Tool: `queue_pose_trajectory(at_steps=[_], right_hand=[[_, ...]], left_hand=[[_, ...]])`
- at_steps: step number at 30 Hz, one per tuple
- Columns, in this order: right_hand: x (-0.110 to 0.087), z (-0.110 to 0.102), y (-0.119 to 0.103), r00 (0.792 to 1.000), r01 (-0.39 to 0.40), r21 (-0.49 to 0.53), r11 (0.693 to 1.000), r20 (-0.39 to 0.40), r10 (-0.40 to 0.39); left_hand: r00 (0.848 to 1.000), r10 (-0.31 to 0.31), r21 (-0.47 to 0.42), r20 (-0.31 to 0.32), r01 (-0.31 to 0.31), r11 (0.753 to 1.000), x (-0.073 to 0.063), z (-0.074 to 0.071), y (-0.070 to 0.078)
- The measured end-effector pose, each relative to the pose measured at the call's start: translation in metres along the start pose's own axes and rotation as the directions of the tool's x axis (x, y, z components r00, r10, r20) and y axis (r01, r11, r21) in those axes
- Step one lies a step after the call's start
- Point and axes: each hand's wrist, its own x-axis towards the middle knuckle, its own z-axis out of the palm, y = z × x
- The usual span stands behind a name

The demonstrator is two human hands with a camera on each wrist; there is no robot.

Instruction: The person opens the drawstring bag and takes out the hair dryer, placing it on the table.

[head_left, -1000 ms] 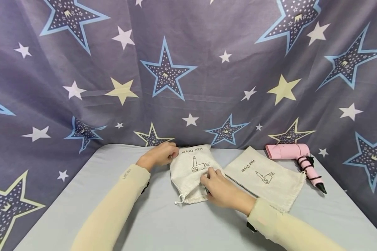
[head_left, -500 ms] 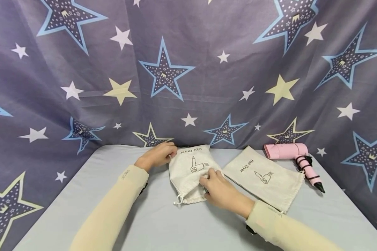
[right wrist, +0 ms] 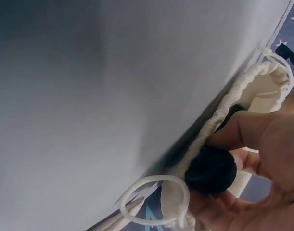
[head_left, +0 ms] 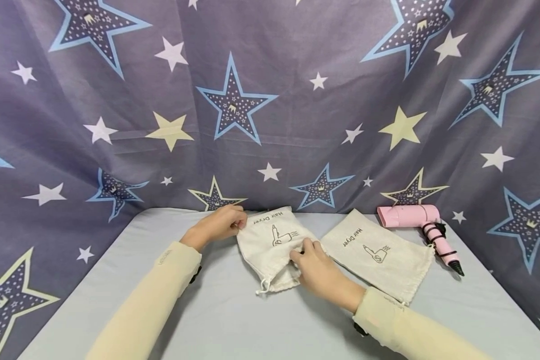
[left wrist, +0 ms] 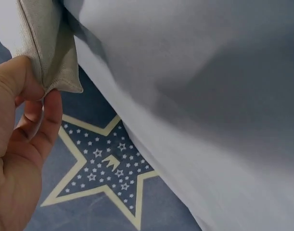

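A cream drawstring bag (head_left: 262, 250), printed "Hair Dryer", lies on the table between both hands, its mouth toward me. My left hand (head_left: 217, 224) pinches its far left corner; in the left wrist view thumb and fingers (left wrist: 51, 108) meet at the bag's seam. At the mouth, my right hand (head_left: 325, 275) grips a dark, round-ended thing (right wrist: 211, 171) that sticks out of the opening. The rest of it is hidden in the bag, and what it is I cannot tell. A white cord loop (right wrist: 154, 178) hangs at the mouth's edge.
A second cream drawstring bag (head_left: 382, 255), with the same print, lies flat to the right. Beyond it is a pink hair dryer (head_left: 409, 216) with its black cord wound round the handle. A star-patterned cloth (head_left: 297, 130) hangs behind the table (head_left: 234, 320).
My left hand has drawn the bag's far corner slightly left, so the bag has turned a little and its mouth has shifted right. My right hand stays at the mouth.
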Motion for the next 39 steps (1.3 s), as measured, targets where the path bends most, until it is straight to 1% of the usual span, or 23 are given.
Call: queue_pose_trajectory(at_steps=[4,6,10,14,17,19,21,24,27,31,34,39], right_hand=[[-0.001,-0.003,0.004,1.0,-0.004,0.023,1.0,0.012,0.004],[-0.002,-0.003,0.008,1.0,-0.002,0.033,0.999,0.008,0.002],[-0.004,-0.003,0.014,1.0,0.007,0.039,0.999,0.003,-0.007],[-0.005,0.0,0.019,1.0,0.008,0.025,1.0,0.008,-0.008],[-0.005,0.002,0.02,1.0,-0.003,0.032,0.999,0.005,0.003],[-0.004,0.002,0.02,1.0,-0.014,0.052,0.999,0.004,0.014],[-0.002,0.001,0.02,1.0,-0.024,0.075,0.997,0.005,0.024],[0.001,0.0,0.019,0.999,-0.034,0.097,0.995,0.013,0.033],[0.004,0.001,0.019,0.999,-0.038,0.1,0.994,0.024,0.035],[0.007,0.003,0.02,0.999,-0.038,0.093,0.995,0.02,0.036],[0.008,0.003,0.022,1.0,-0.028,0.091,0.995,-0.006,0.029],[0.009,0.001,0.027,0.999,-0.005,0.101,0.995,-0.054,0.01]], left_hand=[[0.999,0.031,-0.028,0.007,-0.031,0.999,-0.011,-0.009,0.003],[0.999,0.032,-0.038,0.012,-0.032,0.999,-0.016,-0.014,0.004],[0.999,-0.009,-0.041,0.045,0.01,0.999,-0.025,-0.025,0.004],[0.994,-0.042,-0.05,0.105,0.048,0.998,-0.025,-0.031,0.007],[0.986,-0.076,-0.056,0.146,0.085,0.995,-0.022,-0.029,0.009],[0.978,-0.118,-0.063,0.173,0.131,0.989,-0.021,-0.026,0.008],[0.969,-0.15,-0.09,0.197,0.17,0.981,-0.022,-0.022,0.006],[0.96,-0.164,-0.141,0.225,0.199,0.97,-0.024,-0.014,0.002],[0.962,-0.134,-0.179,0.236,0.179,0.967,-0.026,-0.008,-0.001],[0.969,-0.103,-0.175,0.224,0.144,0.974,-0.027,-0.007,-0.001],[0.974,-0.095,-0.167,0.208,0.131,0.977,-0.027,-0.012,0.001],[0.979,-0.08,-0.123,0.186,0.104,0.987,-0.029,-0.024,0.004]])
